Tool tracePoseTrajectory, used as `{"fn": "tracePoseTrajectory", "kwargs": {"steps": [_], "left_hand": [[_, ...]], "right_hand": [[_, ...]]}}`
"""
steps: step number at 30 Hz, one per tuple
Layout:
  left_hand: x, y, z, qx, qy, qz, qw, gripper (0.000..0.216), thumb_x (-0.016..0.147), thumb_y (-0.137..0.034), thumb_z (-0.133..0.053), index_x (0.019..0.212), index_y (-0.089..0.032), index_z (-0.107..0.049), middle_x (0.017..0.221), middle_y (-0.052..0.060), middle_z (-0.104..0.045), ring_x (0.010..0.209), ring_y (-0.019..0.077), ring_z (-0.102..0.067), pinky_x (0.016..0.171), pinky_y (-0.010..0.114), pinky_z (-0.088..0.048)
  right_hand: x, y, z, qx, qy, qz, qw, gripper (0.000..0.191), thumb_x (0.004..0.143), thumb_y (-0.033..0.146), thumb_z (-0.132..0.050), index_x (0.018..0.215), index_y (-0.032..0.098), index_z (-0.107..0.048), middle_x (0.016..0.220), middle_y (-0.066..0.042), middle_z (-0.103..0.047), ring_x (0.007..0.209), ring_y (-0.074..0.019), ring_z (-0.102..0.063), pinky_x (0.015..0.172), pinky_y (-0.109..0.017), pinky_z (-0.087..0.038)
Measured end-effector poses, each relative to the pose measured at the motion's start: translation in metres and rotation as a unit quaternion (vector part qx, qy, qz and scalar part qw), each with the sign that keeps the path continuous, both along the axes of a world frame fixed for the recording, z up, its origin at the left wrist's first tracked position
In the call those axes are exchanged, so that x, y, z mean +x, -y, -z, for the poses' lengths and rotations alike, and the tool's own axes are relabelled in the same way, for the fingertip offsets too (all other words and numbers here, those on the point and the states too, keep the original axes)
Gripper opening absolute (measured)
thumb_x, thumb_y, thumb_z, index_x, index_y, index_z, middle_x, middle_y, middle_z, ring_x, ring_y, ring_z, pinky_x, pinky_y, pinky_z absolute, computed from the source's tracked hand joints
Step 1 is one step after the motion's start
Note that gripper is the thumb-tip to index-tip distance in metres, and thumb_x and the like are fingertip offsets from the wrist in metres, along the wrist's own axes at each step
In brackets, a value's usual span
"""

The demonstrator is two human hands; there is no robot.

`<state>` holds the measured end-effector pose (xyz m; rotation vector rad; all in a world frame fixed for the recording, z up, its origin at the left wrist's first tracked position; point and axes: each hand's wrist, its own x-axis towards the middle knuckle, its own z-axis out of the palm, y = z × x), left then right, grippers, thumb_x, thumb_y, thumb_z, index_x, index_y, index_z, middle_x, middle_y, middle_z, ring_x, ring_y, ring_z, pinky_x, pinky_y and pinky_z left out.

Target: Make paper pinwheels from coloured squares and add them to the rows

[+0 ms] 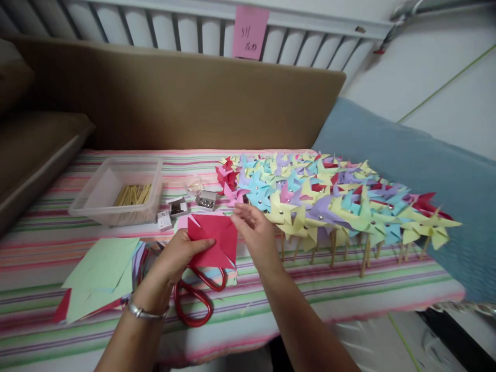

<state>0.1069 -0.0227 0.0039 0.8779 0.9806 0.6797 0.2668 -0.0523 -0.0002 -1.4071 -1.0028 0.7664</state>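
A red paper square with slits cut in from its corners is held up in front of me. My left hand grips its left side, the thumb flat on top and the fingers hidden beneath. At the upper right corner, my right hand has thumb and forefinger close together on the paper's edge, its other fingers loosely curled. Red-handled scissors lie just below the square, blades hidden under the paper and other sheets. A pink sheet shows partly behind the square.
Many paper pinwheels on sticks crowd the right side. Leftward lie stacked coloured sheets and a plastic tub of wooden sticks. Small boxes of metal fasteners sit behind my hands. A brown board stands at the back.
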Motion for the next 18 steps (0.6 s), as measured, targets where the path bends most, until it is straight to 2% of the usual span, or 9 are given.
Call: {"fn": "tracePoseTrajectory", "kwargs": {"steps": [2,5,8,10,11,13,15,16,18], "left_hand": [[0.000,0.000,0.000,0.022,-0.012,0.005,1.000,0.027,0.056,-0.021,-0.081,0.080,-0.015,-0.072,0.070,0.006,-0.073,0.066,0.0197,-0.066,0.069,0.031,-0.051],[0.004,0.001,0.001,0.094,-0.061,0.041,0.993,0.012,0.061,-0.020,-0.074,0.071,-0.015,-0.071,0.063,0.002,-0.069,0.062,0.0192,-0.063,0.065,0.030,-0.049],[0.009,0.004,0.004,0.209,-0.144,0.089,0.963,0.006,0.067,-0.017,-0.063,0.062,-0.016,-0.067,0.057,0.000,-0.064,0.058,0.0183,-0.059,0.061,0.029,-0.046],[0.011,0.005,0.004,0.300,-0.196,0.083,0.930,0.008,0.070,-0.017,-0.061,0.064,-0.017,-0.066,0.062,0.002,-0.064,0.064,0.0195,-0.059,0.066,0.031,-0.046],[0.011,0.006,0.004,0.347,-0.214,0.061,0.911,0.006,0.070,-0.018,-0.062,0.070,-0.018,-0.068,0.070,0.003,-0.066,0.072,0.0210,-0.061,0.072,0.033,-0.047],[0.008,0.007,0.001,0.428,-0.232,-0.020,0.873,0.021,0.069,-0.021,-0.067,0.090,-0.020,-0.070,0.094,0.006,-0.069,0.094,0.0244,-0.060,0.087,0.036,-0.043],[0.002,0.008,-0.004,0.450,-0.226,-0.132,0.854,0.037,0.069,-0.027,-0.070,0.105,-0.023,-0.067,0.113,0.007,-0.065,0.108,0.0257,-0.055,0.096,0.039,-0.039],[-0.002,0.008,-0.006,0.428,-0.212,-0.184,0.859,0.037,0.070,-0.030,-0.070,0.106,-0.022,-0.066,0.113,0.007,-0.065,0.108,0.0257,-0.056,0.096,0.039,-0.039],[-0.009,0.008,-0.010,0.315,-0.143,-0.220,0.912,0.028,0.075,-0.040,-0.066,0.092,-0.018,-0.069,0.096,0.009,-0.070,0.089,0.0241,-0.063,0.084,0.037,-0.047]], "right_hand": [[0.000,0.002,-0.006,0.045,0.123,-0.003,0.991,0.032,0.077,0.029,-0.064,0.108,0.020,-0.063,0.110,-0.008,-0.064,0.103,-0.0210,-0.058,0.093,-0.037,-0.044],[-0.002,0.007,-0.016,0.073,0.300,-0.070,0.948,0.036,0.073,0.024,-0.069,0.108,0.023,-0.064,0.117,-0.007,-0.061,0.114,-0.0225,-0.051,0.102,-0.039,-0.036],[-0.003,0.009,-0.023,0.048,0.365,-0.146,0.918,0.023,0.071,0.022,-0.073,0.094,0.022,-0.068,0.097,-0.004,-0.067,0.099,-0.0212,-0.056,0.096,-0.038,-0.038],[-0.002,0.009,-0.025,0.038,0.355,-0.163,0.920,0.005,0.073,0.021,-0.072,0.077,0.021,-0.068,0.078,-0.001,-0.066,0.085,-0.0185,-0.058,0.087,-0.035,-0.042],[-0.001,0.008,-0.026,0.042,0.340,-0.154,0.927,0.005,0.074,0.020,-0.071,0.072,0.020,-0.067,0.074,0.000,-0.064,0.081,-0.0174,-0.058,0.083,-0.033,-0.043],[0.002,0.007,-0.026,0.077,0.304,-0.096,0.945,0.006,0.077,0.018,-0.068,0.072,0.020,-0.065,0.073,0.000,-0.063,0.078,-0.0167,-0.059,0.078,-0.032,-0.045],[0.005,0.006,-0.025,0.148,0.281,-0.010,0.948,0.005,0.079,0.018,-0.066,0.075,0.020,-0.065,0.077,-0.001,-0.063,0.080,-0.0172,-0.059,0.078,-0.033,-0.047],[0.006,0.006,-0.024,0.192,0.279,0.028,0.940,0.005,0.080,0.017,-0.064,0.077,0.021,-0.065,0.079,-0.002,-0.064,0.082,-0.0178,-0.059,0.080,-0.035,-0.047],[0.008,0.006,-0.020,0.277,0.291,0.074,0.913,0.009,0.080,0.013,-0.062,0.080,0.022,-0.065,0.084,-0.003,-0.065,0.087,-0.0193,-0.060,0.086,-0.039,-0.047]]}}
